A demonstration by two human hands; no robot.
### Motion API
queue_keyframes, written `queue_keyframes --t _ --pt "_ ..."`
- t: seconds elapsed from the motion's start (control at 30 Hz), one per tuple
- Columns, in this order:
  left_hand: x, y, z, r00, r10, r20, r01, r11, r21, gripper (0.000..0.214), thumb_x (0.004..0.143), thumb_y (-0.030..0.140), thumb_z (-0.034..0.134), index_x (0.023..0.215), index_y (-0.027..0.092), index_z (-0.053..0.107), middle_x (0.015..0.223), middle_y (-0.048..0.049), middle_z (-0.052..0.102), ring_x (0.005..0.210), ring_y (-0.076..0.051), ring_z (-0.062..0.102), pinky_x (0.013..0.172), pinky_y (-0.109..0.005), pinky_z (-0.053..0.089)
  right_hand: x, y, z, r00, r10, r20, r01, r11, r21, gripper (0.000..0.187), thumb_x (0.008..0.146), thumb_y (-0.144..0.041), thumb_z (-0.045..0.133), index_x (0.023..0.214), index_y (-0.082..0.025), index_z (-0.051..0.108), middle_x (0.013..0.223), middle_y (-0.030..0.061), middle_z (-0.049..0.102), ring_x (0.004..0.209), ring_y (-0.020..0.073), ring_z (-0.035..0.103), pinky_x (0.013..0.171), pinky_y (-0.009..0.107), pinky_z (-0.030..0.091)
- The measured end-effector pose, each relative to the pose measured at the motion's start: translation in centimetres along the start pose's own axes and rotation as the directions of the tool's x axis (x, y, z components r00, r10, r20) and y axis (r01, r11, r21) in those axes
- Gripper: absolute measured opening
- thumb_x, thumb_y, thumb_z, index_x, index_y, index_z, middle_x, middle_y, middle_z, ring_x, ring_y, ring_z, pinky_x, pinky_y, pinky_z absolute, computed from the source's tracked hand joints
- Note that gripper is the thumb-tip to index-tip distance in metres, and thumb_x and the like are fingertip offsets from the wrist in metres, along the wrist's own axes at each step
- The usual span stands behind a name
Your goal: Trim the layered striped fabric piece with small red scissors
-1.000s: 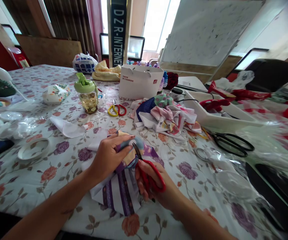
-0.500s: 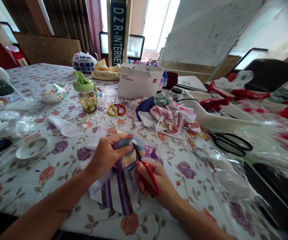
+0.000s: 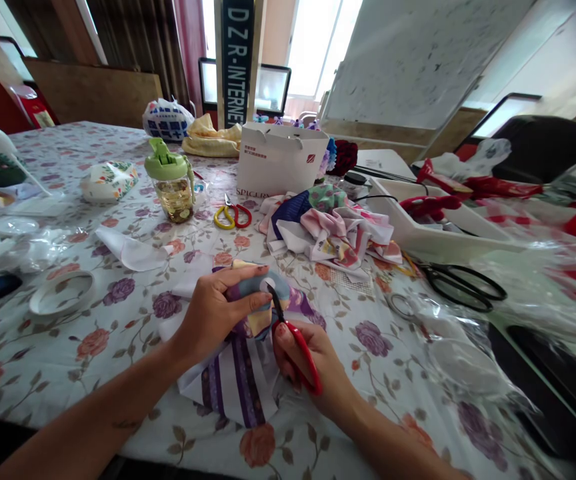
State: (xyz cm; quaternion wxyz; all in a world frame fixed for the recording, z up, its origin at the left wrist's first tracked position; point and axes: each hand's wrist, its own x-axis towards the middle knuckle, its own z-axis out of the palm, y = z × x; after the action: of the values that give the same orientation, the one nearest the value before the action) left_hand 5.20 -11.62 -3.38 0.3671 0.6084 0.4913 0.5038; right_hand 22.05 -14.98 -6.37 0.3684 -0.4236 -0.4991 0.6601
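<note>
Between the thumb and fingers of my left hand (image 3: 217,300) is a piece of patterned fabric (image 3: 258,323) in blue, yellow and purple. A small white round patch (image 3: 267,285) shows on it beside my thumb tip. My right hand (image 3: 313,360) is closed round the red handles of a pair of scissors (image 3: 308,363). Their dark blades point up and away, with the tip at the white patch. Whether the blades are parted I cannot tell. Beneath both hands lies a striped purple and white cloth (image 3: 241,383) on the flowered tablecloth (image 3: 143,373).
Beyond my hands is a heap of fabric scraps (image 3: 331,230), with red-and-yellow-handled scissors (image 3: 233,215) and a green-lidded bottle (image 3: 171,183) to its left. Black scissors (image 3: 461,285) and a white tray (image 3: 408,223) lie at right. A white ring (image 3: 63,293) sits at left.
My hands keep nearly the same grip on the fabric and the scissors. The scissors and my right hand have shifted very slightly to the right.
</note>
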Motion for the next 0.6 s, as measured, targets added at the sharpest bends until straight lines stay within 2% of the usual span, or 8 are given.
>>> queue_keyframes --t 0.17,0.6 --pt "0.0 -0.08 0.04 1.0 0.004 -0.006 -0.004 1.0 0.001 0.032 0.071 0.025 0.08 0.103 0.019 0.077 0.108 -0.0033 0.077 0.104 -0.024 0.07 0.094 -0.031 0.055 -0.06 0.19 0.02 1.0 -0.004 0.002 0.004 0.999 0.049 0.059 0.08 -0.069 0.062 0.055 -0.02 0.041 0.042 -0.007 0.039 0.034 0.0042 0.028 0.034 0.019 0.02" --pt "-0.01 -0.17 0.06 1.0 0.014 -0.003 -0.014 1.0 0.023 0.033 0.071 0.027 0.081 0.103 0.02 0.077 0.108 -0.0034 0.077 0.102 -0.024 0.071 0.095 -0.032 0.055 -0.1 0.57 -0.05 0.999 -0.036 -0.013 0.036 0.999 0.029 0.058 0.084 -0.066 0.059 0.054 -0.02 0.041 0.043 -0.0068 0.038 0.038 0.0053 0.026 0.038 0.022 0.017"
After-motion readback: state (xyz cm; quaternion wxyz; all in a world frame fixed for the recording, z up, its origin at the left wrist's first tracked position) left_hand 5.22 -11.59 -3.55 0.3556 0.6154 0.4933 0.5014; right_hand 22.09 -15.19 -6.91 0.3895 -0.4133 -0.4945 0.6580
